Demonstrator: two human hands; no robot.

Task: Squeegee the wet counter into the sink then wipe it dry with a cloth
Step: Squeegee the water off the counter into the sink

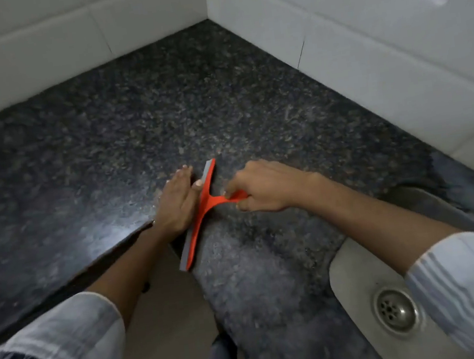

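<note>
An orange squeegee (201,213) with a grey rubber blade lies across the dark speckled granite counter (162,114), its lower end overhanging the counter's front edge. My right hand (260,188) grips the squeegee's orange handle. My left hand (177,204) lies flat on the counter, fingers together, pressed against the blade's left side. The steel sink (360,268) with its round drain (396,310) sits at the lower right. No cloth is in view.
White tiled walls (360,30) meet in a corner behind the counter. The counter's front edge runs diagonally at the lower left, with beige floor (163,322) below it. A narrow strip of granite separates the edge from the sink.
</note>
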